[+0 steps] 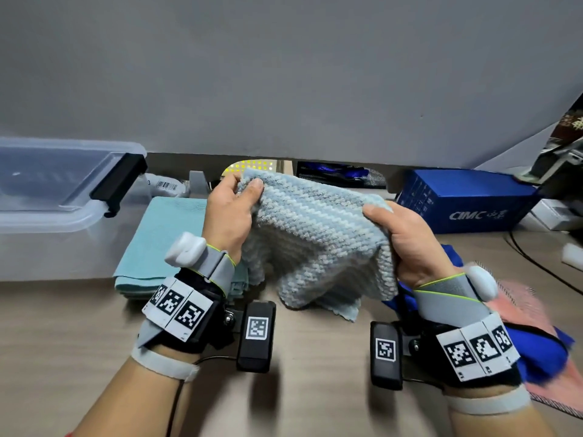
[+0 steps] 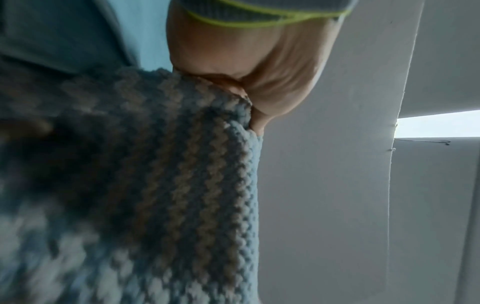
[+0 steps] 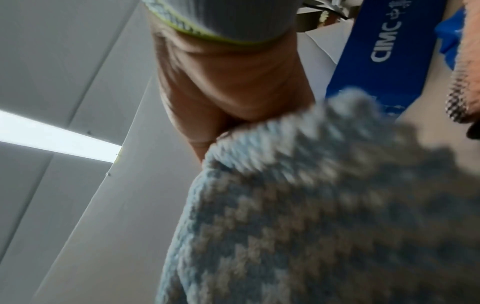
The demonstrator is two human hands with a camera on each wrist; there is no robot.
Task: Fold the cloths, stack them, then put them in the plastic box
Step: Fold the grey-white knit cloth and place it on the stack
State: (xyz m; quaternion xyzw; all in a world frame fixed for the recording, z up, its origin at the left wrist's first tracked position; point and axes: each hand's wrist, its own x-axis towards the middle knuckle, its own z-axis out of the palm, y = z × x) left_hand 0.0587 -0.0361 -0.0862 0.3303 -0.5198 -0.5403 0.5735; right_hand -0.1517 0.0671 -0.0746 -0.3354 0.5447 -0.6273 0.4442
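A fluffy light blue and white striped cloth (image 1: 315,241) hangs doubled over above the table, held up between both hands. My left hand (image 1: 233,209) pinches its upper left corner, thumb on top. My right hand (image 1: 400,234) grips its upper right corner. The same cloth (image 2: 161,185) fills the left wrist view below the left hand (image 2: 246,67), and the cloth (image 3: 324,216) fills the right wrist view under the right hand (image 3: 228,82). A folded teal cloth (image 1: 157,244) lies on the table to the left. The clear plastic box (image 1: 47,241) stands at far left.
A blue cloth (image 1: 542,351) and a pink cloth (image 1: 530,316) lie bunched under my right wrist. A blue CIMC carton (image 1: 467,203) stands at the back right, with cables and clutter beyond it. The box's lid with a black latch (image 1: 120,184) rests over the box. A grey wall rises behind the table.
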